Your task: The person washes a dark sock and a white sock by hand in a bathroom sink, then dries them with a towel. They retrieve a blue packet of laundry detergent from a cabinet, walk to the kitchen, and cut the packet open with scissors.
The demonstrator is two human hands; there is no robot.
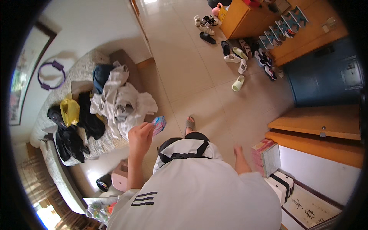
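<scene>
Raised in front of me, my left hand [141, 135] pinches a small blue and pink plastic packet [159, 125] between thumb and fingers. Just beyond it lies a heap of white and grey clothes [123, 100] on the sofa. My right hand [238, 151] hangs low at my right side, blurred, over the tiled floor. Whether its fingers are closed is unclear, and no object shows in it. Closest to that hand is a stack of red and white boxes [265, 157].
The patterned sofa [99, 149] also bears black clothes [90, 118] and a yellow plastic bag [70, 110]. A pink stool [120, 175] stands left. Loose shoes and slippers [238, 83] litter the floor [189, 69] near an orange wooden cabinet [234, 21]. A white suitcase [280, 184] sits right.
</scene>
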